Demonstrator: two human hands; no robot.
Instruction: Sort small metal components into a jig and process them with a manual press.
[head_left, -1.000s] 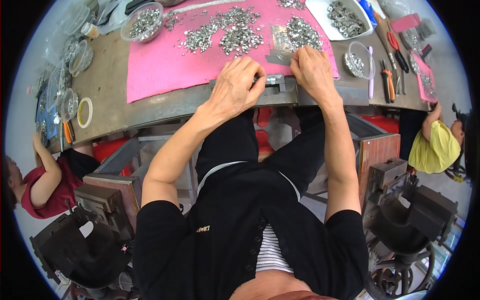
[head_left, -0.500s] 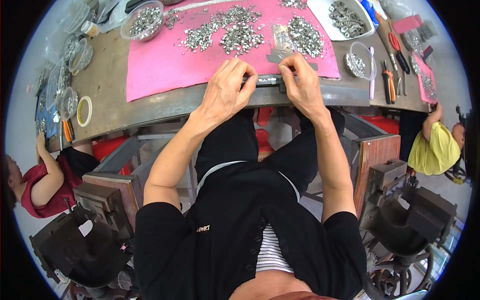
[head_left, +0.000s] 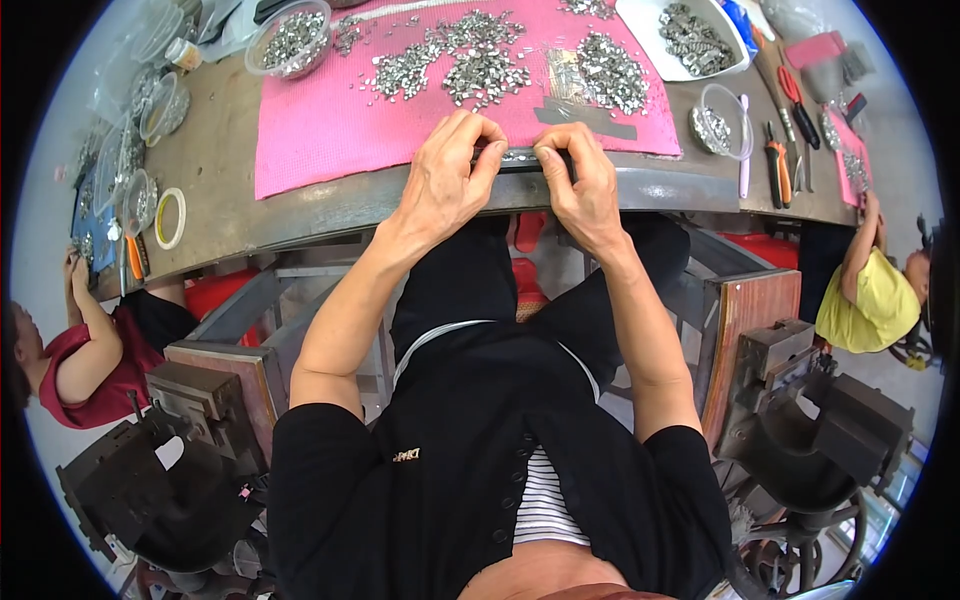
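At the front edge of the bench, a narrow dark bar (head_left: 520,168) carries a short row of small shiny metal pieces (head_left: 520,155). My left hand (head_left: 450,170) is closed at the bar's left end, thumb and fingers curled together. Close by on the right, my right hand (head_left: 582,185) pinches at the other end of the row. The fingertips hide whatever lies between them. Beyond both hands, loose piles of small silver metal pieces (head_left: 485,75) lie on a pink mat (head_left: 330,140). A grey flat strip (head_left: 590,122) rests on the mat beyond my right hand.
Clear tubs of metal pieces stand at left (head_left: 288,40) and right (head_left: 720,120), with a white tray (head_left: 640,25) behind. Orange-handled pliers (head_left: 775,165) and a tape roll (head_left: 170,220) lie on the bench. Co-workers sit at far left (head_left: 85,370) and far right (head_left: 870,310).
My right hand has shifted left along the bar, nearer my left hand, uncovering the grey strip's right part. My left hand has barely moved. Both co-workers' arms have changed position.
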